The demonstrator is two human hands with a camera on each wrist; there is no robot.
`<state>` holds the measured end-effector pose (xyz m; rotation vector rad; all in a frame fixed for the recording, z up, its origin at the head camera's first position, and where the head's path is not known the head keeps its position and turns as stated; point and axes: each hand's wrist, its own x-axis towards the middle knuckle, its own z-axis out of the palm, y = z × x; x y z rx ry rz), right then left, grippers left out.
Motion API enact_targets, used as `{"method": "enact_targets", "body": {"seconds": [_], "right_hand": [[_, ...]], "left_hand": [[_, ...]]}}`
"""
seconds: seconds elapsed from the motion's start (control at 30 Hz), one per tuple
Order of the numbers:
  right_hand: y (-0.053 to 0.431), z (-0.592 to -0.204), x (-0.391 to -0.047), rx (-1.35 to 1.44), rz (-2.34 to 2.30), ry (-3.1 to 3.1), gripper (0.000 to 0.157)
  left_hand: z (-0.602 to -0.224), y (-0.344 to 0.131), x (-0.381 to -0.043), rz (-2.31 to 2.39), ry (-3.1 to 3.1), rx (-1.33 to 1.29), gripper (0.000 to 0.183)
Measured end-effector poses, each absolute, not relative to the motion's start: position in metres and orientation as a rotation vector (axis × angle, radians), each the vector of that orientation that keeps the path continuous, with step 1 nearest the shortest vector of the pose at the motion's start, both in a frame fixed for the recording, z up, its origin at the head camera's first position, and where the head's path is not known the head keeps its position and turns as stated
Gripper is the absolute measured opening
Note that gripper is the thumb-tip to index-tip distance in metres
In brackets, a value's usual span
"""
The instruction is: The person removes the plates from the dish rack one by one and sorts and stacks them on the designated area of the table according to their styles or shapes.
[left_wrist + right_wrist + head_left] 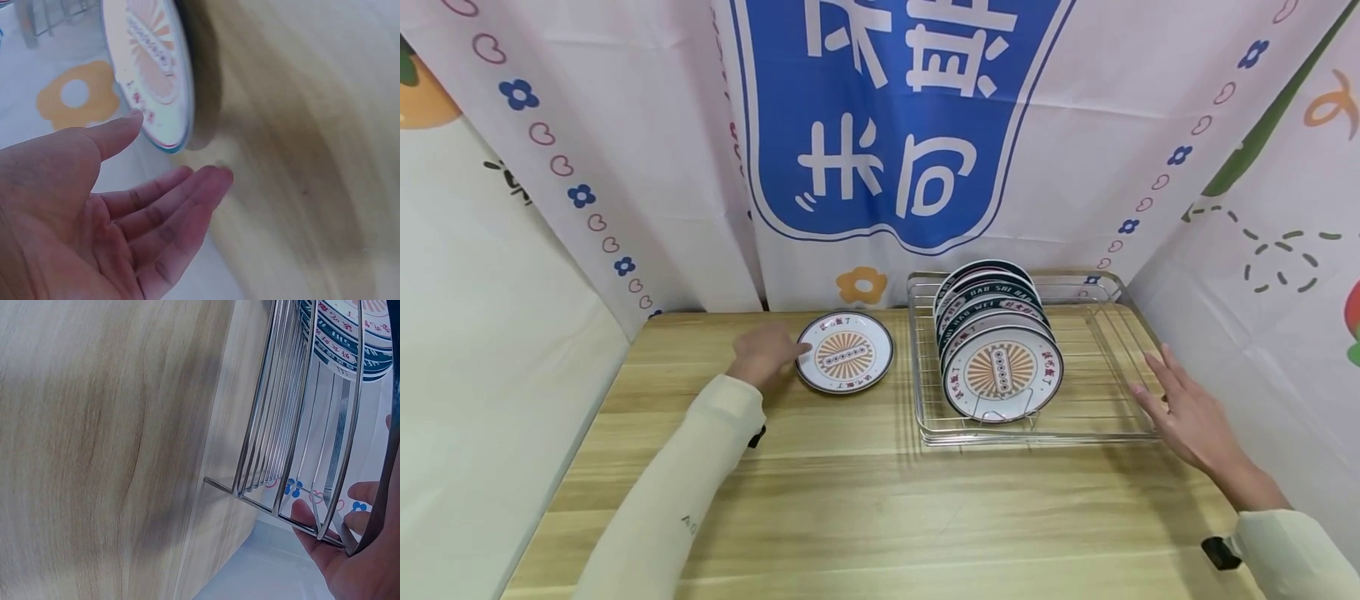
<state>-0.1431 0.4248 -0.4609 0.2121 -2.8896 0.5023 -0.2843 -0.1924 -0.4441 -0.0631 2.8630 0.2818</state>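
Observation:
A round white plate (pixel 846 352) with an orange sunburst and dark rim lies on the wooden table, left of the wire rack. My left hand (pixel 764 353) is at its left edge. In the left wrist view, the thumb (pixel 119 134) reaches the rim of that plate (pixel 178 119), and the loosely bent fingers spread below, apart from it. My right hand (pixel 1189 414) rests at the right end of the metal wire rack (pixel 1097 436), fingers extended. Its thumb (pixel 306 519) shows among the end wires in the right wrist view.
Several plates stand upright in the rack's left part, the front one (pixel 1002 373) showing the same sunburst. A printed white curtain (pixel 1075 150) hangs behind the table (pixel 880 517), and white panels flank both sides.

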Motion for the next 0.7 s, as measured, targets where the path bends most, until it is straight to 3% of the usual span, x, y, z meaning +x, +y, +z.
{"method": "enact_targets", "body": {"seconds": [0.17,0.7], "right_hand": [[0.425,-0.461,-0.143,0.206,0.497,-2.892,0.065],[0.427,-0.463,-0.145,0.198,0.489,-2.902,0.066]], "left_hand": [[-0.426,-0.181,-0.286,0.378,2.963,-0.033,0.051],[-0.359,-0.080,-0.251,0.553,3.200,0.541,0.037]]}}
